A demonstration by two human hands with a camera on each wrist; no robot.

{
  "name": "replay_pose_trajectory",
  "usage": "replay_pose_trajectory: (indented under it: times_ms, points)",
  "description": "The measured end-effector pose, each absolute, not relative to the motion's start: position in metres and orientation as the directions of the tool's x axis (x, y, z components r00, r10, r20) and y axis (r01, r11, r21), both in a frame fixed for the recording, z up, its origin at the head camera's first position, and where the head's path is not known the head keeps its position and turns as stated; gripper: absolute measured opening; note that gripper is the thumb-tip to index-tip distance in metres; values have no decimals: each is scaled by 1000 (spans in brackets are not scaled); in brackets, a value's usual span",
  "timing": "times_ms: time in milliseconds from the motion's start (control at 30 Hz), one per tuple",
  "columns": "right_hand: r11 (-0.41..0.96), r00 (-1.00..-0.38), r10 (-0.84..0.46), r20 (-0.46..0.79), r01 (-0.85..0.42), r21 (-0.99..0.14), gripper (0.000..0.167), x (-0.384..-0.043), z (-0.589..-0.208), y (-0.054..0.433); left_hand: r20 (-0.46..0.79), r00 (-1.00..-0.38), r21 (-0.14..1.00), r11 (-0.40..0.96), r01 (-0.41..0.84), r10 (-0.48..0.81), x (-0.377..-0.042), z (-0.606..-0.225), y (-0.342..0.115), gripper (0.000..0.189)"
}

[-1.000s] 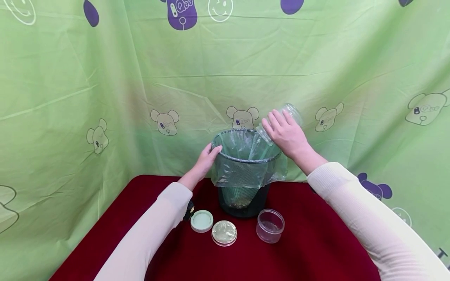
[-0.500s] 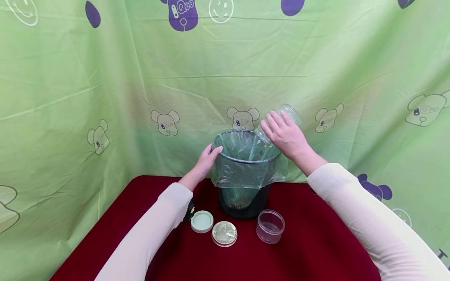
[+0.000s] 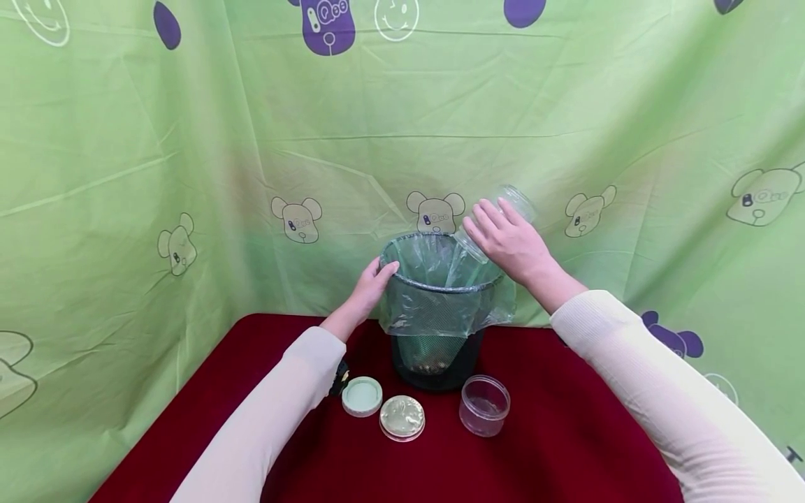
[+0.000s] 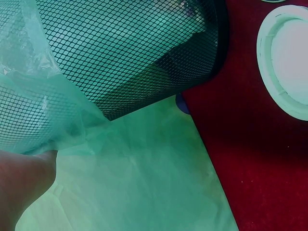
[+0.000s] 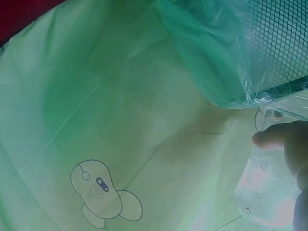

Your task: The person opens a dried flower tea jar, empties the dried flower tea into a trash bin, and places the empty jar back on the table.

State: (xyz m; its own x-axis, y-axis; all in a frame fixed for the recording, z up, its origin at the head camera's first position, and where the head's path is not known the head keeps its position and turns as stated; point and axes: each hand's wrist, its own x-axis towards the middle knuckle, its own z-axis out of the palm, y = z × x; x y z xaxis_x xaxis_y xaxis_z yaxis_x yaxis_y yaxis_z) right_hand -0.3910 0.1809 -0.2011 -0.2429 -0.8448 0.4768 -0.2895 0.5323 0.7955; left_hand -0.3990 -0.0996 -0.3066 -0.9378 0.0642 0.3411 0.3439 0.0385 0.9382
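A black mesh wastebasket (image 3: pixel 468 360) stands on the table, lined with a translucent green plastic bag (image 3: pixel 428 311) folded over its rim. My left hand (image 3: pixel 367 288) grips the left side of that rim, thumb over the bag. Over the right side of the rim my right hand (image 3: pixel 512 241) holds a clear plastic jar (image 3: pixel 517 201), tilted with its mouth down towards the inside of the bag. The right wrist view shows the ribbed jar (image 5: pixel 267 192) with the thumb across it. Some small brownish bits (image 3: pixel 430 367) show through the mesh at the bottom of the wastebasket.
On the dark red tablecloth (image 3: pixel 541 433), in front of the wastebasket, lie a pale green lid (image 3: pixel 362 397) and a metallic-looking round lid (image 3: pixel 402 418). A clear round tub (image 3: pixel 484 406) stands to their right. A green patterned cloth (image 3: pixel 352 154) hangs behind.
My right hand and the tilted jar have shifted slightly left over the wastebasket. My left hand keeps its grip on the rim, and the things on the table have not moved.
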Motion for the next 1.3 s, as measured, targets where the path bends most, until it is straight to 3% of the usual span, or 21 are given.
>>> replay_pose_trajectory:
  times_ms: [300, 500, 767, 1300]
  points:
    - [471, -185, -882, 434, -280, 837, 51, -393, -199, 180, 338, -940, 940, 38, 340, 57, -398, -307, -99, 51]
    - [387, -110, -922, 371, -246, 889, 44, -395, -199, 181, 345, -937, 937, 42, 347, 45, -399, -307, -98, 50]
    - [338, -22, -938, 345, -272, 901, 50, -396, -198, 179, 346, -937, 936, 48, 348, 46, -399, -308, -99, 49]
    - [195, -18, -981, 195, -197, 961, 59, -397, -194, 180, 350, -934, 935, 32, 353, 69, -396, -305, -98, 52]
